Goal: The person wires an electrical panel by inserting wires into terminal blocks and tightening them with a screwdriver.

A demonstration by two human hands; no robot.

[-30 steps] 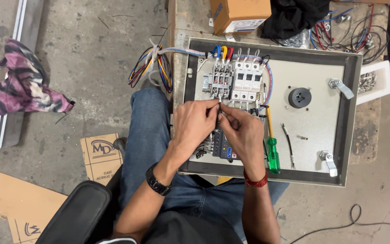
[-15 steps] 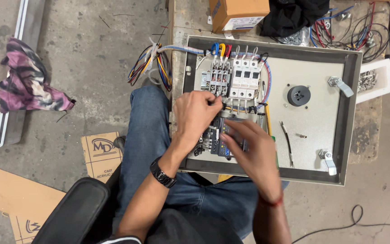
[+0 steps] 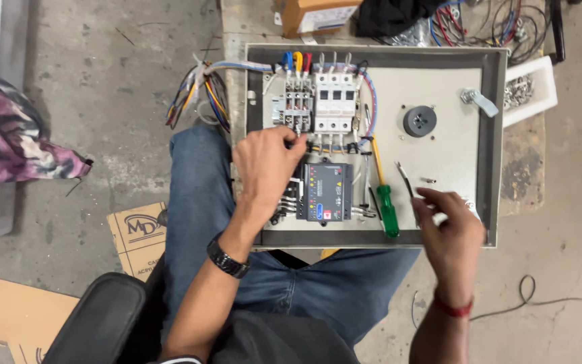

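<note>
The right hand (image 3: 447, 226) has just swung off the wiring to the lower right corner of the grey metal enclosure (image 3: 493, 141), fingers loosely apart over small parts there, while the left hand (image 3: 264, 162) stays pinched on wires under the grey terminal block (image 3: 296, 108).

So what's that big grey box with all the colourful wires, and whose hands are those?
The picture comes from a camera worn on a person's head, looking down, so you see their own arms and lap. The grey metal box is an open electrical cabinet lying across their knees. Inside sit white switch blocks, a small black unit with tiny lights, and coloured wires spilling out the side. The left hand, with a black watch on its wrist, has its fingertips at the terminals under the switches. The right hand hovers near the box's lower edge; I can't tell if it holds anything. A green-handled screwdriver lies inside.
</note>
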